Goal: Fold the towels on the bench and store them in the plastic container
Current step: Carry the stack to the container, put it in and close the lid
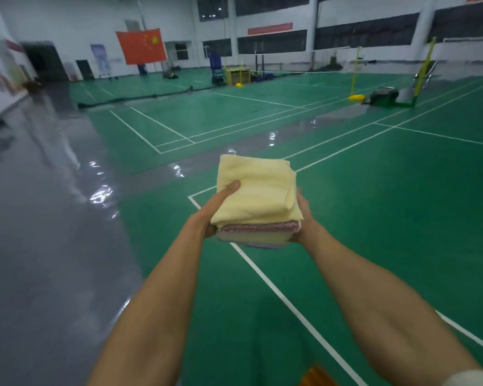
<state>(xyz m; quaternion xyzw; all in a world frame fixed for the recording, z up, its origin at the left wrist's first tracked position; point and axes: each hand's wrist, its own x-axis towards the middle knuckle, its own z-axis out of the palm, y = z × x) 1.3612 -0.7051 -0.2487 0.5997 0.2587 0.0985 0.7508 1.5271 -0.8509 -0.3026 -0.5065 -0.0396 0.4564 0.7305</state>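
I carry a stack of folded towels (pixel 258 201) out in front of me at arm's length, above the green court floor (pixel 374 218); my left hand (pixel 216 207) grasps the stack's left edge, thumb lying flat on the top towel and the other fingers curled underneath; my right hand (pixel 303 215) grasps the stack's right edge, and most of it is hidden behind the cloth, so I can only say that its fingers seem to wrap under the bottom layer. The top of the stack is a pale yellow towel (pixel 254 188), folded into a rough square with one loose corner on the right side; directly beneath it lies a pink patterned towel (pixel 262 227), and below that a pale yellow layer and a lilac one (pixel 260 243) at the very bottom, all pressed together between my hands. A white court line (pixel 290 305) runs on the floor under the stack and back toward me; to the left of the stack the floor turns to glossy grey (pixel 53 246). Far beyond the stack a red flag (pixel 141 45) hangs on the back wall; beyond the stack to the right stand yellow net posts (pixel 356 73) with a net strung between them.
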